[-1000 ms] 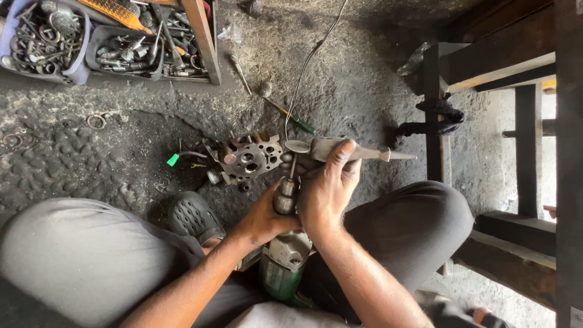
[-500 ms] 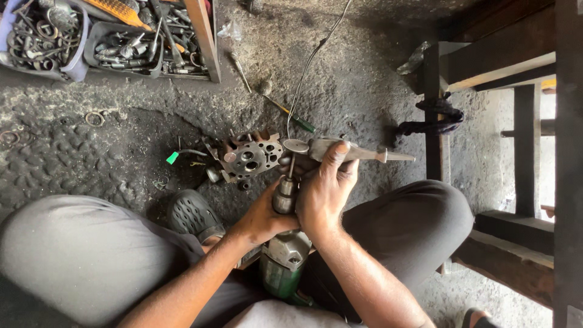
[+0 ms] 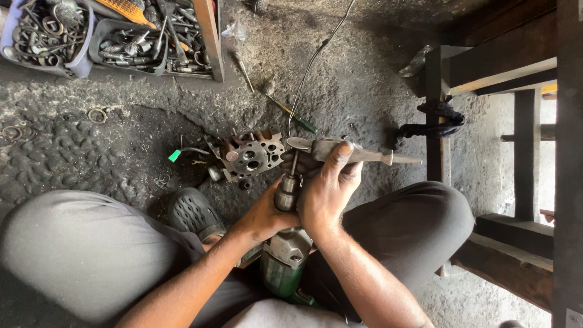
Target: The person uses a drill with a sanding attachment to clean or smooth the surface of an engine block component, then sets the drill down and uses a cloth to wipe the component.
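1. The left hand is closed around the chuck of a green drill standing upright between the knees.
2. The right hand is wrapped round a grey metal tool, thumb on top.
3. The drill looks heavy, rigid and probably greasy; grip its body.
4. 2 trays: a blue tub of rings, a dark tray of bolts, seemingly.
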